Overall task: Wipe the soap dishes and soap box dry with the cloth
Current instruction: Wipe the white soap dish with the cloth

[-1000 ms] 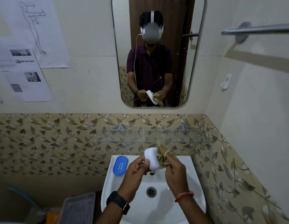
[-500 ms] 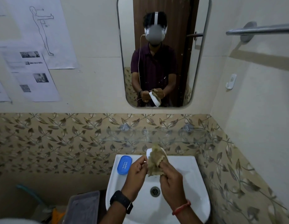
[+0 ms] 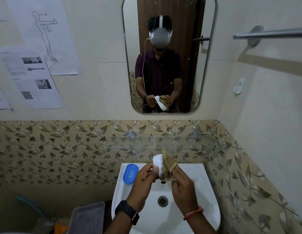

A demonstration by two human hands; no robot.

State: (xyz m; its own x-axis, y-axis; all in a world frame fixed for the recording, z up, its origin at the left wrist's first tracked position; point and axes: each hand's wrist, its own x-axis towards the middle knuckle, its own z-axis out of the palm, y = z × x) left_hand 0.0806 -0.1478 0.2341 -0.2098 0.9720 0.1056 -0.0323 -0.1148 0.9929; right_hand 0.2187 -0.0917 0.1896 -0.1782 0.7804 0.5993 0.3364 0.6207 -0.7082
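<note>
An oblong blue soap dish (image 3: 130, 173) with a ribbed top lies on the left back rim of the glossy white sink (image 3: 200, 186). Above the sink's back edge the left hand (image 3: 143, 176) pinches a smooth white oval soap dish (image 3: 157, 163). The right hand's (image 3: 183, 186) fingers clamp a crumpled tan cloth (image 3: 168, 166) against it.
</note>
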